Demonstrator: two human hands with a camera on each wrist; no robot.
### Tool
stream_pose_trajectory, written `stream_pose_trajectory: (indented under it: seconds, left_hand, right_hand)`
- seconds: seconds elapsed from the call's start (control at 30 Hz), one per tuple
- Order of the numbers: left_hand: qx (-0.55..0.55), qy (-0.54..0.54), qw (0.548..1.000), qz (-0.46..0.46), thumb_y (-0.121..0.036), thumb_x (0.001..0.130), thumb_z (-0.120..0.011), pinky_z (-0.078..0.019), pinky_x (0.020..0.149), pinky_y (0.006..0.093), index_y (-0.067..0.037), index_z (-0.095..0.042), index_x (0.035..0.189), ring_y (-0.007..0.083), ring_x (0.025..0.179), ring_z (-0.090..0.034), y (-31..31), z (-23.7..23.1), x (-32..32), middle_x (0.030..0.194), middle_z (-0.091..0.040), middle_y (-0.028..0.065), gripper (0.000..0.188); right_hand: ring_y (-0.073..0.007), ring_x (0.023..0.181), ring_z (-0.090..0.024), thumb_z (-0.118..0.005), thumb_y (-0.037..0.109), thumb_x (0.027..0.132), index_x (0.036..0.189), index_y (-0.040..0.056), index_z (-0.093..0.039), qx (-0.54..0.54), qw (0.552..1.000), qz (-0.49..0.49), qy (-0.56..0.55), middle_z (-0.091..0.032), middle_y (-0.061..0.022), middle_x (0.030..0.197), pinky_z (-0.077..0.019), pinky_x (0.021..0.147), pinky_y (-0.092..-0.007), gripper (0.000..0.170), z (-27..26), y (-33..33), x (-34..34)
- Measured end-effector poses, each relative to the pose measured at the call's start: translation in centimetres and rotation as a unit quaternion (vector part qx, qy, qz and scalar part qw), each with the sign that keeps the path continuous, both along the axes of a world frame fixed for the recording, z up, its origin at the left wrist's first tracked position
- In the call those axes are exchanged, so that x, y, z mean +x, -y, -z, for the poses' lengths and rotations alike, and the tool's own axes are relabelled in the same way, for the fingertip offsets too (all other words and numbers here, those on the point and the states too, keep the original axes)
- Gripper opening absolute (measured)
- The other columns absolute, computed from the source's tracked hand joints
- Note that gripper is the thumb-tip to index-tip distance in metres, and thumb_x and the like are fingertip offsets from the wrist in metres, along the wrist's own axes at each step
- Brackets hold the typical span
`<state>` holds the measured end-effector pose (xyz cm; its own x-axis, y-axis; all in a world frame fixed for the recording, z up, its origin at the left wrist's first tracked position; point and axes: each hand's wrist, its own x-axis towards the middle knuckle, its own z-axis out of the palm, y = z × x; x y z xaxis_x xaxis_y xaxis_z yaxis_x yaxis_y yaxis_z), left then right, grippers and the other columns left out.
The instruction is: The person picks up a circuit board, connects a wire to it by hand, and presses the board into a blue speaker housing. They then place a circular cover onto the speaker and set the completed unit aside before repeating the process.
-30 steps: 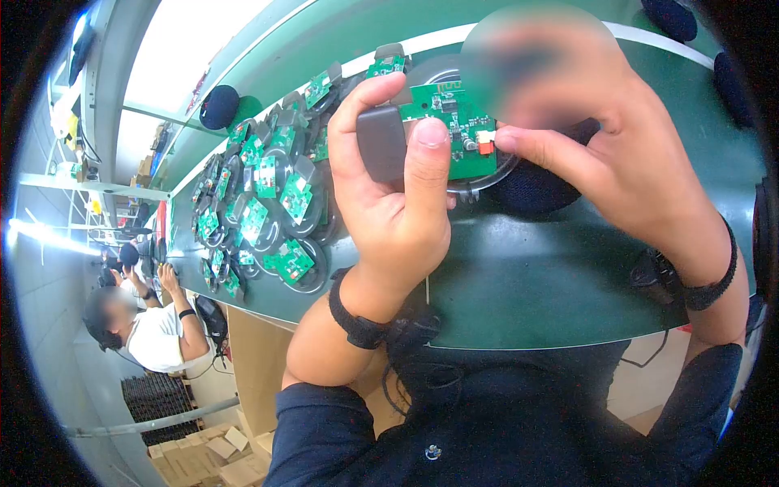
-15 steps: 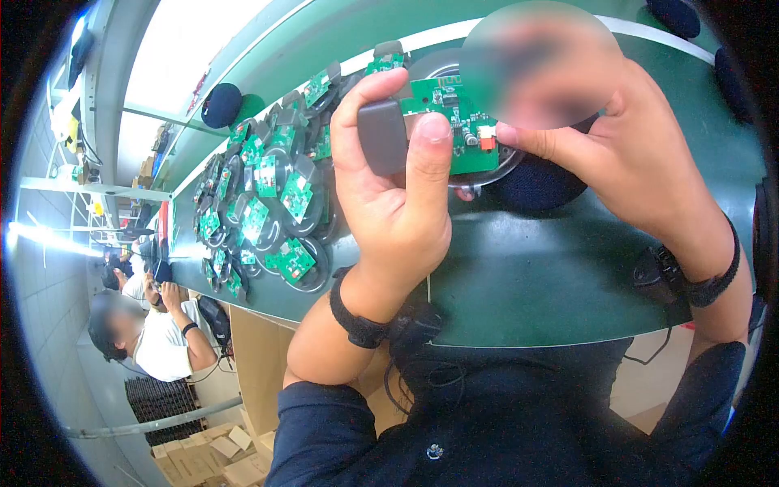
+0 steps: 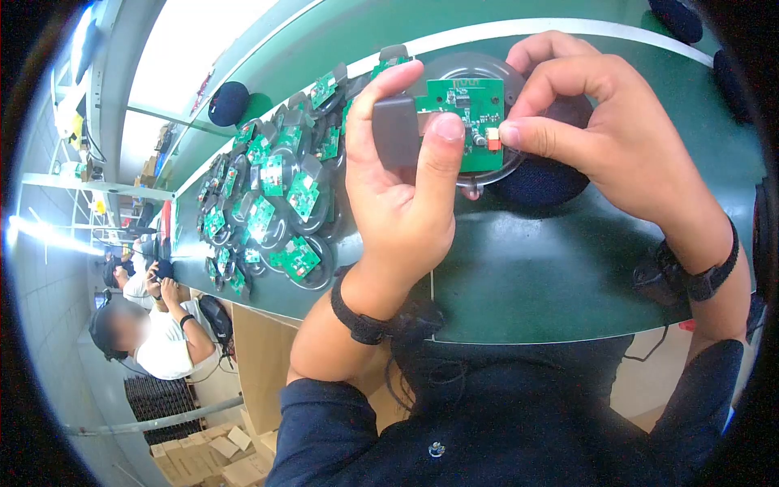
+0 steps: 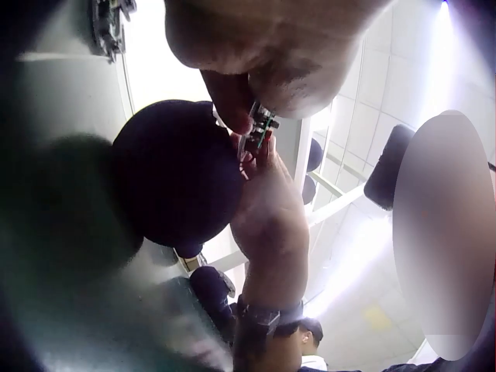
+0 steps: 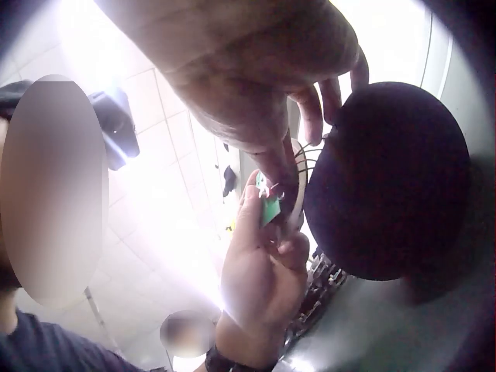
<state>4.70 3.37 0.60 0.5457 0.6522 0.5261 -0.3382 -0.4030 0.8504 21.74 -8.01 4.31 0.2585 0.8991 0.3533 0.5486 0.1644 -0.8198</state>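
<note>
One green rectangular circuit board [image 3: 482, 109] sits clamped in the left grip [image 3: 406, 191] above the dark-green counter [image 3: 544, 280], while the right grip [image 3: 613, 134], pinched at the board's small white-and-red plastic connector [image 3: 493, 141], should work straight, without twisting.

Green desk [image 3: 535, 284], crowded at the left
On my head view, circuit boards [image 3: 303, 195] lay on clear discs [image 3: 324, 258], bunched together along the left side. I saw a dark ball [image 3: 544, 183] sitting apart from them. Farther dark pieces [image 3: 229, 103] lay beyond a white strip [image 3: 600, 29].
</note>
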Motion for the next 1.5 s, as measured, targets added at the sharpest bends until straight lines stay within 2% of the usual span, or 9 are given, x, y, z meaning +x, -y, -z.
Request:
stream_pose_trajectory:
  seconds: [0.2,0.27,0.7,0.83,1.13,1.2,1.23,1.33,1.5]
  left_hand:
    - [-0.033,-0.017,0.999,0.004,-0.023,0.099,-0.067,-0.0500,0.056,0.0189,-0.005,-0.043,0.142,0.0079,0.080,-0.062,-0.4,0.3,0.3,0.099,-0.065,0.0048,0.052]
    - [-0.048,-0.016,0.999,0.009,-0.025,0.099,-0.067,-0.0501,0.058,0.0188,-0.004,-0.044,0.143,0.0082,0.084,-0.062,-1.4,0.9,0.4,0.106,-0.064,0.0051,0.054]
    - [-0.200,0.012,0.975,0.095,-0.016,0.099,-0.057,-0.0570,0.060,0.0261,-0.001,-0.035,0.151,0.0167,0.092,-0.069,-1.1,0.6,0.1,0.120,-0.064,0.0121,0.058]
    - [-0.189,0.022,0.978,0.080,-0.018,0.098,-0.064,-0.0535,0.055,0.0245,-0.003,-0.033,0.153,0.0120,0.083,-0.065,-1.5,0.6,0.3,0.109,-0.064,0.0071,0.065]
    - [-0.053,0.071,0.996,0.014,-0.006,0.092,-0.072,-0.0507,0.092,0.0286,0.001,-0.052,0.140,0.0131,0.105,-0.062,-1.4,0.5,0.0,0.115,-0.065,0.0066,0.052]
    - [0.087,0.100,0.991,0.029,-0.002,0.092,-0.071,-0.0488,0.098,0.0316,-0.001,-0.056,0.137,0.0166,0.116,-0.060,-1.5,0.3,0.4,0.123,-0.065,0.0092,0.048]
    - [0.166,0.073,0.983,0.021,0.001,0.093,-0.069,-0.0474,0.102,0.0342,-0.003,-0.058,0.134,0.0197,0.126,-0.055,-2.3,0.3,0.2,0.132,-0.062,0.0112,0.043]
    - [0.105,0.067,0.992,0.030,-0.004,0.094,-0.069,-0.0447,0.108,0.0370,-0.002,-0.056,0.134,0.0256,0.125,-0.059,-2.0,0.6,0.3,0.138,-0.059,0.0166,0.041]
    - [0.139,0.069,0.986,0.060,0.010,0.085,-0.070,-0.0358,0.115,0.0424,-0.008,-0.063,0.116,0.0313,0.140,-0.046,-2.1,0.6,0.3,0.145,-0.053,0.0202,0.037]
  right_hand:
    - [-0.0153,0.103,-0.058,-0.074,0.012,0.087,0.086,-0.0007,-0.070,0.032,0.997,-0.057,0.051,-0.060,-0.0098,0.120,-0.0461,0.089,-0.0271,0.013,0.4,-0.3,1.6]
    - [-0.0144,0.104,-0.057,-0.072,0.012,0.089,0.090,-0.0010,-0.070,0.014,0.999,-0.048,-0.020,-0.061,-0.0100,0.120,-0.0456,0.090,-0.0265,0.014,0.3,-0.4,1.6]
    - [-0.0113,0.101,-0.057,-0.063,0.017,0.098,0.098,-0.0008,-0.065,-0.018,0.997,-0.052,-0.046,-0.062,-0.0069,0.116,-0.0464,0.089,-0.0269,0.018,1.0,-1.2,2.4]
    - [-0.0085,0.101,-0.056,-0.058,0.020,0.102,0.109,0.0010,-0.062,0.038,0.994,-0.049,-0.090,-0.062,-0.0035,0.113,-0.0466,0.091,-0.0267,0.020,1.7,-1.5,2.7]
    - [-0.0123,0.108,-0.059,-0.062,0.021,0.100,0.123,0.0023,-0.061,0.096,0.984,-0.091,-0.118,-0.065,-0.0053,0.115,-0.0464,0.096,-0.0294,0.030,1.8,-2.2,3.4]
    - [-0.0170,0.114,-0.062,-0.070,0.022,0.094,0.130,0.0034,-0.062,0.154,0.984,-0.091,-0.001,-0.068,-0.0094,0.121,-0.0464,0.098,-0.0332,0.041,1.4,-1.7,3.3]
    - [-0.0178,0.114,-0.062,-0.070,0.021,0.094,0.128,0.0032,-0.063,0.151,0.982,-0.106,-0.028,-0.068,-0.0102,0.122,-0.0463,0.099,-0.0337,0.039,1.2,-1.5,2.9]
    - [-0.0196,0.116,-0.062,-0.070,0.019,0.093,0.123,0.0030,-0.066,0.128,0.982,-0.134,-0.018,-0.068,-0.0117,0.123,-0.0455,0.102,-0.0351,0.034,0.6,-1.0,2.7]
    - [-0.0264,0.123,-0.060,-0.077,0.021,0.086,0.110,0.0037,-0.070,0.124,0.978,-0.163,-0.035,-0.066,-0.0169,0.127,-0.0420,0.107,-0.0374,0.030,-0.1,-0.9,3.3]
